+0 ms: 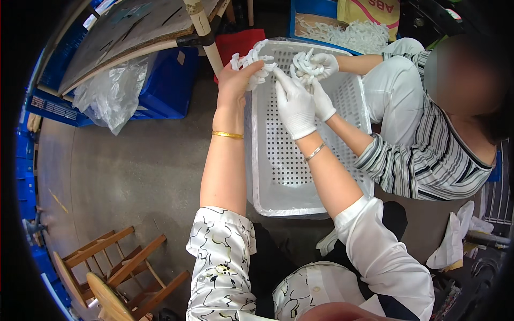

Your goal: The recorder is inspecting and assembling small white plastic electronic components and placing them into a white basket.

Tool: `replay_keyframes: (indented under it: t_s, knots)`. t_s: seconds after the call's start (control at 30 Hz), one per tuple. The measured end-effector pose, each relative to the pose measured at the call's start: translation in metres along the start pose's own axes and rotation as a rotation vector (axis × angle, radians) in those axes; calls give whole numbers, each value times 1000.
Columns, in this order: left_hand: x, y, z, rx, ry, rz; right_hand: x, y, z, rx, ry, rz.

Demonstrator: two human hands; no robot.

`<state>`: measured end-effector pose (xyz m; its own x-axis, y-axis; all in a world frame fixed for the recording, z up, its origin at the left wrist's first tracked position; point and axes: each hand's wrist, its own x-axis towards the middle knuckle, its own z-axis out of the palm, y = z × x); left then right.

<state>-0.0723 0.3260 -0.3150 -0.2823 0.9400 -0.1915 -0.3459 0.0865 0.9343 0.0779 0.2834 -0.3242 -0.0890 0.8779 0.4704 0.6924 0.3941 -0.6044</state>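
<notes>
My left hand [235,83] is bare, with its fingers and thumb closed around a bunch of small white curved plastic parts [258,53] above the far left corner of a grey crate. My right hand [297,107], in a white knit glove, reaches up beside it. Its fingers are stretched out, the tips close to the bunch; whether they touch it I cannot tell. To the right, a co-worker's gloved hands [323,67] hold another bunch of white parts [306,65]. The perforated grey crate [257,182] lies beneath all these hands.
The co-worker [423,144] sits close at the right. Beyond the crate stands a blue bin [305,35] with many white parts. A workbench [134,37] and a blue box [168,88] with plastic film [115,96] are at the upper left; a wooden stool [118,267] is lower left.
</notes>
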Motion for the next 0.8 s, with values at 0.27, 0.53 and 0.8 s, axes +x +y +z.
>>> replay_keyframes:
  t_s: [0.27,0.53,0.8]
  knots:
    - [-2,3,2,-16,29,-4,6,1,-3,-103,-42,-18]
    - [-4,5,-1,-33,19,12,10,4,-1,-196,-26,-116]
    - [-3,1,-2,34,15,40,10,6,-3,-275,-62,-144]
